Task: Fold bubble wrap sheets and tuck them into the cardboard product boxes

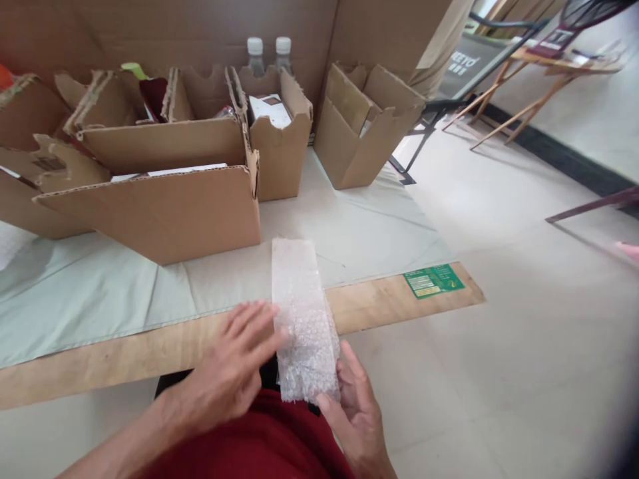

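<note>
A flat strip of bubble wrap lies across the table's wooden front edge, its near end overhanging toward my lap. My right hand grips the near right corner, thumb on top and fingers at the side. Slightly blurred, my left hand reaches in from the left with its fingers spread, the fingertips at the strip's left edge. Whether anything is wrapped inside the strip cannot be seen.
Cardboard boxes stand along the back and left of the cloth-covered table. Two white-capped bottles are behind them. A green label marks the wooden edge at right. A folding table stands beyond.
</note>
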`<move>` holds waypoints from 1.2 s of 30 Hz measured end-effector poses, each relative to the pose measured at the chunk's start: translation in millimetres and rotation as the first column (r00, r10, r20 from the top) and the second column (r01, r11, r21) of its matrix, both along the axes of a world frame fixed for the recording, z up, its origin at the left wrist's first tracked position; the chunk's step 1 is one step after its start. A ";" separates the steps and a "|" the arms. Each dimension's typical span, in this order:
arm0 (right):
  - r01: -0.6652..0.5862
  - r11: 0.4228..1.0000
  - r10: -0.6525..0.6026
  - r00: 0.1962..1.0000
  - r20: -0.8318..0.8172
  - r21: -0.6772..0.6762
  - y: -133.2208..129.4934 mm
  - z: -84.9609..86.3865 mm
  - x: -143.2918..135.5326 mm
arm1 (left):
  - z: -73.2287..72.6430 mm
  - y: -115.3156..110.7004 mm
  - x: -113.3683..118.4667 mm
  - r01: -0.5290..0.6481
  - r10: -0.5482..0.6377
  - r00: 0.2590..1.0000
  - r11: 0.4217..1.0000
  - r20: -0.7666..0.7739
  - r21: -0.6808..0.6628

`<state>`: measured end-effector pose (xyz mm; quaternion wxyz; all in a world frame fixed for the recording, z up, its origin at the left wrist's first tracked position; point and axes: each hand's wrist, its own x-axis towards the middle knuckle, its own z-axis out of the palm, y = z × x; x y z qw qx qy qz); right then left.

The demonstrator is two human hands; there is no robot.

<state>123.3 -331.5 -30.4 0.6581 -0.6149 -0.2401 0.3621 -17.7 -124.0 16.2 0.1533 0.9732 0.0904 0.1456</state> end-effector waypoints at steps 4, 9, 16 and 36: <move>-0.098 0.992 0.112 0.975 -0.192 0.081 3.4 10.7 4.1 | -3.5 -32.1 -10.3 0.134 -0.134 0.990 0.991 0.033 0.002; -0.059 0.994 0.065 0.996 -0.065 0.090 -3.8 21.2 22.2 | -4.1 -31.2 17.3 -0.073 0.165 0.947 0.947 0.276 -0.313; -0.088 0.995 0.018 0.643 0.766 0.051 18.2 36.4 48.7 | 10.3 -0.7 51.0 -0.369 0.366 0.919 0.662 -0.148 -0.653; -0.343 0.915 0.314 0.279 0.907 -0.211 99.2 44.9 88.3 | -11.6 -8.4 29.6 -0.151 0.176 0.958 0.981 0.227 -0.123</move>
